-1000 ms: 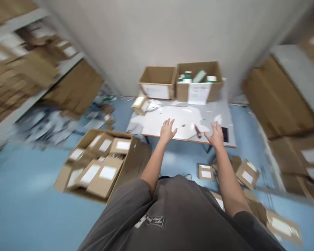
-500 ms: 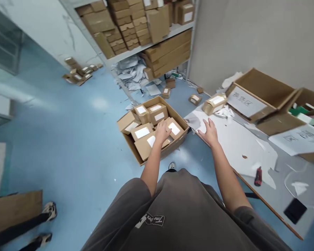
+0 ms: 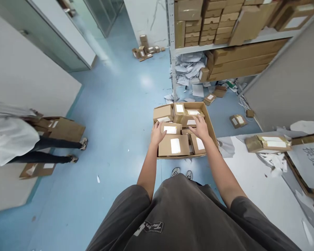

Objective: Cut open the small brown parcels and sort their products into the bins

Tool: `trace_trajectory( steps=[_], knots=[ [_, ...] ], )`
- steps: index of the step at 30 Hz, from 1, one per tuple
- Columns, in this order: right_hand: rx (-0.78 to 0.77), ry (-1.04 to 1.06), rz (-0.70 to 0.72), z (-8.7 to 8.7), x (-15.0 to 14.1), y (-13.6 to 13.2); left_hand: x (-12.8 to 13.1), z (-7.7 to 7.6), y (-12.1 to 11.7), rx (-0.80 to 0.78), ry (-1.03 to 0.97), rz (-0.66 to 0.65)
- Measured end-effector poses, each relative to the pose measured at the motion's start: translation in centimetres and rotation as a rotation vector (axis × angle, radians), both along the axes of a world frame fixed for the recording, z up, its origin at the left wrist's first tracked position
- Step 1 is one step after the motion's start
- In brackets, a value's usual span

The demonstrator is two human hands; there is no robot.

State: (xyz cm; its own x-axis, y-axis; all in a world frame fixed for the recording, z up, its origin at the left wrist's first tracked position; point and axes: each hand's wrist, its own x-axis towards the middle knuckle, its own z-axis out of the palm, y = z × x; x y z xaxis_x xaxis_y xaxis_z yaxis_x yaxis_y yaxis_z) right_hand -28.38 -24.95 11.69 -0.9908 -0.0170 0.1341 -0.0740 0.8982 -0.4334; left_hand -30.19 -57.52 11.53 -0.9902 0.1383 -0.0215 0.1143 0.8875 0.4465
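Observation:
A large open cardboard carton (image 3: 212,134) stands in front of me, filled with several small brown boxes bearing white labels. My left hand (image 3: 157,134) is at the carton's left side, fingers apart, close to a flat labelled box (image 3: 181,129). Over the right part of the contents is my right hand (image 3: 200,129), its fingers spread near a labelled box (image 3: 189,120) at the back. Neither hand grips anything. Whether the fingertips touch the boxes I cannot tell. A bigger box (image 3: 167,145) lies nearest me, inside the carton.
A metal shelf (image 3: 173,69) packed with boxes rises behind the carton. To the right is a white-topped table (image 3: 253,174) with a taped box (image 3: 268,143). At left, a person (image 3: 13,136) stands beside cartons. Small boxes (image 3: 143,50) lie on the floor.
The view has swung left. My right hand has come from beside the table to above the carton; my left hand has shifted from over the boxes to the carton's left side.

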Motion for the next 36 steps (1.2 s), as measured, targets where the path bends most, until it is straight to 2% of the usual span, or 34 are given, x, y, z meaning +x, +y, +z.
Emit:
trace_trajectory(
  steps=[5,8,12,18,21,23,26,30,33,36],
  knots=[
    [-0.060,-0.059,0.126,-1.7,-4.2,-2.9,0.1,-1.7,-2.3,0.019,-0.103,0.163],
    [-0.088,-0.108,0.179,-3.4,-6.4,-4.9,-1.4,-3.5,-3.7,0.029,-0.179,0.210],
    [-0.050,-0.198,0.172,-6.0,-10.2,-7.9,-6.5,-7.1,-5.5,0.057,-0.263,0.226],
    [0.062,-0.367,0.106,-10.8,-17.5,-12.2,-16.8,-14.8,-7.2,0.097,-0.369,0.240],
    [0.132,-0.417,0.103,-13.2,-20.1,-14.0,-19.4,-18.0,-7.2,0.102,-0.388,0.211],
    [0.188,-0.416,0.117,-14.4,-21.1,-15.0,-20.0,-19.2,-6.8,0.098,-0.363,0.211],
    [0.233,-0.409,0.121,-15.3,-22.1,-16.3,-20.2,-19.7,-6.2,0.103,-0.300,0.257],
    [0.207,-0.410,0.069,-14.5,-22.8,-17.2,-20.2,-18.4,-5.9,0.160,-0.239,0.289],
    [0.160,-0.310,0.043,-12.5,-22.5,-17.0,-20.0,-16.1,-5.8,0.211,-0.139,0.294],
    [0.108,-0.193,0.019,-9.4,-21.2,-15.7,-19.4,-12.4,-5.0,0.233,-0.025,0.288]
  ],
)
